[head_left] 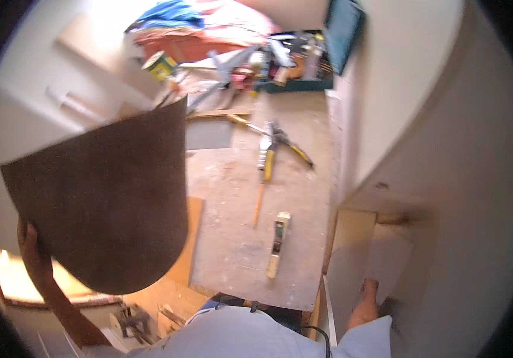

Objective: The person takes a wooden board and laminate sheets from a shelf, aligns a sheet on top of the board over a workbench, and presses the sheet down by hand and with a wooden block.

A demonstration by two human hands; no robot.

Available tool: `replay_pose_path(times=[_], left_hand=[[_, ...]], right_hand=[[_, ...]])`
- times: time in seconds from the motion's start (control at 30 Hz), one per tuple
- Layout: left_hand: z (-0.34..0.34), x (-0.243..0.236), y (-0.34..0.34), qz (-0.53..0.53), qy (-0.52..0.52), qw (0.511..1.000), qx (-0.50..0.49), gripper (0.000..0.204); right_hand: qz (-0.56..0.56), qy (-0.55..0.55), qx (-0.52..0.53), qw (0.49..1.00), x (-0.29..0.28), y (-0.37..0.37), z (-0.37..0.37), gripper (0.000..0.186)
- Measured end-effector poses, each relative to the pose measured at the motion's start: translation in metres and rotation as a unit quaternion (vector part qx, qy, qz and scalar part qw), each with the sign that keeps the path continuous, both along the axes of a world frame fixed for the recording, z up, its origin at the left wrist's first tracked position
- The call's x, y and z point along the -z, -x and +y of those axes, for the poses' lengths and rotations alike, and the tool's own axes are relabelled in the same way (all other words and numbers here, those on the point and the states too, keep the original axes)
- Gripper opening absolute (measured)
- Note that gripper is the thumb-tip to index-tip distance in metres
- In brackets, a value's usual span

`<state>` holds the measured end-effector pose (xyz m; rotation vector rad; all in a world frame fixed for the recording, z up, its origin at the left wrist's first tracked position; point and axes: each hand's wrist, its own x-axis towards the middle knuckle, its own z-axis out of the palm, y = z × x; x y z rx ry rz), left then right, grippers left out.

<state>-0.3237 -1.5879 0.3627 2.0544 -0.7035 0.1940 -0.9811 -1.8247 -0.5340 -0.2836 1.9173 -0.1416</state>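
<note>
My left hand [33, 250] is shut on the edge of a large dark brown sheet [104, 197] with one rounded end, held at the left over the work surface's side. My right hand [368, 289] hangs low at the right by a pale panel [387, 256]; its fingers are too unclear to read. On the dusty work surface [226, 256] lie a narrow cream tool [277, 244] with a dark green middle, hand tools [266, 158] with yellow and black handles, and a thin orange stick [259, 203]. A tan board [186, 268] is partly hidden behind the sheet.
A green toolbox [343, 36] full of tools sits at the back, beside mixed offcuts, a tin [161, 65] and blue and pink fabric [202, 39]. A pale wall [465, 179] bounds the right. A bright opening [8, 274] shows at lower left.
</note>
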Motion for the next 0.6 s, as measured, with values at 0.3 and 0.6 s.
replay_pose_path(times=[0.3, 0.6], left_hand=[[0.008, 0.146, -0.159, 0.423, 0.32, 0.826, 0.192, 0.044], [-0.134, 0.397, -0.319, 0.555, 0.433, 0.67, 0.236, 0.057]], right_hand=[[-0.058, 0.153, -0.018, 0.986, -0.149, -0.062, -0.058, 0.017], [-0.018, 0.247, -0.107, 0.963, -0.236, -0.104, 0.005, 0.023]])
